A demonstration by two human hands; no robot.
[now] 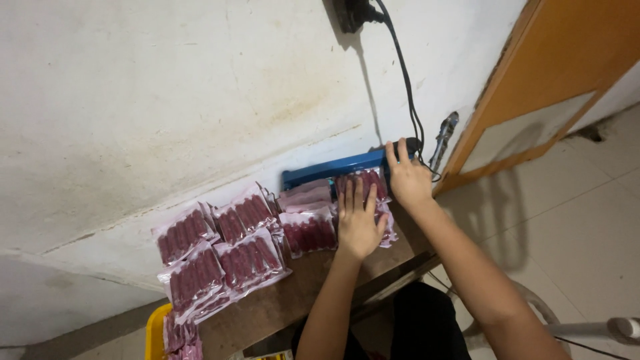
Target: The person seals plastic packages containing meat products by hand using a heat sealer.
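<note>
Only one feed on my end: the head cam, worn by the person, looking down and forward over both forearms. Horizon is rolled, so the white wall runs diagonally across the upper left and the tiled floor fills the right side. View faces the wall; the wooden worktop sits against it, mid-frame and close, within arm's reach. Left hand and right hand land near centre, so the lens axis sits about on them. Bottom edge catches the wearer's lap. The orange door clips the top right corner. No second view, so nothing overlaps.
</note>
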